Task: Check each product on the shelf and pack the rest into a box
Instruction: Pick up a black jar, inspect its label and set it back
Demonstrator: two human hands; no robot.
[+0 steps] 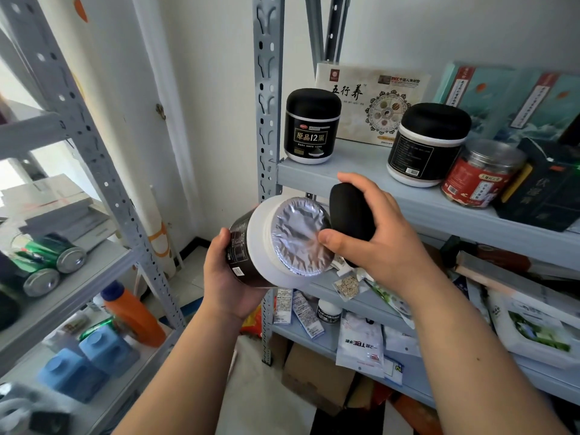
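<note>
My left hand (pixel 229 277) grips a black-and-white jar (pixel 266 243) from below, tilted so its mouth faces me. A crinkled silver foil seal (pixel 298 233) covers the mouth. My right hand (pixel 370 233) holds the jar's black lid (pixel 350 215) just to the right of the mouth, with the thumb tip touching the foil's edge. Two more black-lidded jars stand on the grey shelf (pixel 361 180): one at its left end (pixel 310 127), one further right (pixel 426 146).
A red-labelled clear jar (pixel 480 174), a dark box (pixel 546 189) and flat printed boxes (pixel 373 102) share the shelf. Sachets and packets crowd the shelf below (pixel 361 334). A cardboard box (pixel 314 375) sits on the floor. The left rack holds cans, an orange bottle (pixel 135 315) and blue containers.
</note>
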